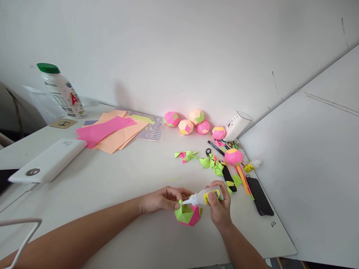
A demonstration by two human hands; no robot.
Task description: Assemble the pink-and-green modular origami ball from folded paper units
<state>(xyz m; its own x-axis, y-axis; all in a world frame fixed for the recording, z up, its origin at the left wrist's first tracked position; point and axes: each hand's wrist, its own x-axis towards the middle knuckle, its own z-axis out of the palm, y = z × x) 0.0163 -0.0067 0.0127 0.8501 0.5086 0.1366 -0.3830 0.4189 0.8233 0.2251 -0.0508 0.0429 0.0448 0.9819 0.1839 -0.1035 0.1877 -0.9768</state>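
My left hand (pixel 166 199) pinches the upper left edge of a half-built folded-paper ball (pixel 188 218) in green and pink, its top still a hollow. In my right hand (pixel 220 209) is a small white glue bottle (pixel 207 195) with a yellow label, tipped on its side. Its thin nozzle points left and reaches the green flap by my left thumb; whether glue is coming out cannot be seen. Just beyond my hands lie folded green and pink paper pieces (pixel 214 164) and a black and yellow utility knife (pixel 229 178).
Finished paper balls (pixel 185 127) line the wall. Pink and peach paper sheets (pixel 112 129), a white power bank (pixel 50 160) and a green-capped bottle (pixel 60 89) stand left. At right are a black phone (pixel 259 196), a second glue bottle (pixel 252 165) and a white box (pixel 238 125).
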